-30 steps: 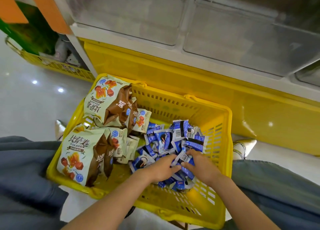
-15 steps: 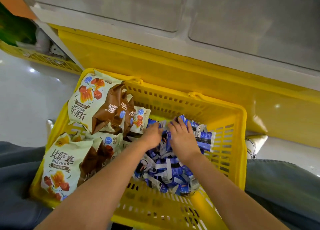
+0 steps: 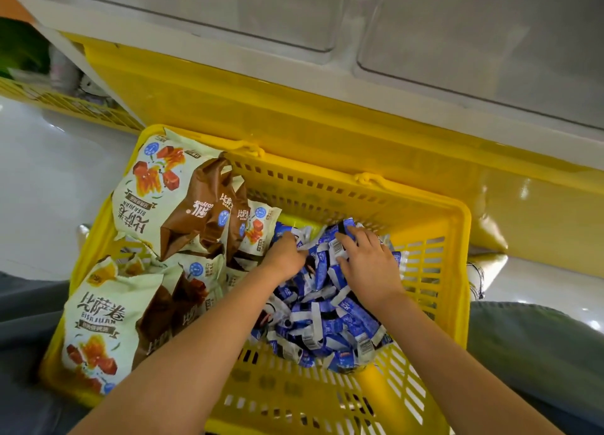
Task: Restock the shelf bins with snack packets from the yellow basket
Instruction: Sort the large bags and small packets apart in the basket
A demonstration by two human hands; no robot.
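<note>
Far to the left of our hands lies pale floor (image 3: 49, 179). Inside the yellow basket (image 3: 457, 271), big cream-and-brown bags (image 3: 157, 205) fill all the room left of our left hand (image 3: 287, 254), stacked up to the left rim. That hand is dug knuckles-up into the far end of the heap of blue packets (image 3: 330, 330), just beside the nearest bag. Its fingers curl down out of sight, so we cannot tell whether they hold anything.

A strip of packets shows between the hands. Our right hand (image 3: 369, 264) lies on top of the heap with fingers spread and fairly straight, gripping nothing. Right of it the heap ends near the slotted right wall. Beyond our fingertips the far wall is near, then the yellow shelf base (image 3: 294, 107) and the clear shelf bins (image 3: 228, 9).

Half a second ago the hands were nearly touching; now the right one sits further right.
</note>
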